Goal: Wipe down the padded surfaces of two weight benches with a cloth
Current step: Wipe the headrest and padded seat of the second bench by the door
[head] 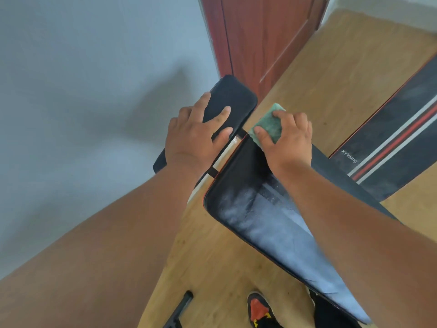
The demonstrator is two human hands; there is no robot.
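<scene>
A black weight bench runs from the lower right up to the middle. Its long back pad (248, 209) has red piping and a dusty grey sheen. Beyond a gap lies its smaller black seat pad (230, 95). My left hand (194, 136) rests on the seat pad with fingers spread and straight. My right hand (286, 138) presses a folded green cloth (268, 125) onto the top end of the back pad, thumb and fingers curled round the cloth's edges. A second bench pad (397, 140), black with red and white stripes and a white logo, lies at the right.
The floor (331, 74) is light wood. A grey wall (82, 91) fills the left side and a red-brown door (260, 36) stands at the top. My red and black shoe (259, 308) and a black frame bar (182, 306) show at the bottom.
</scene>
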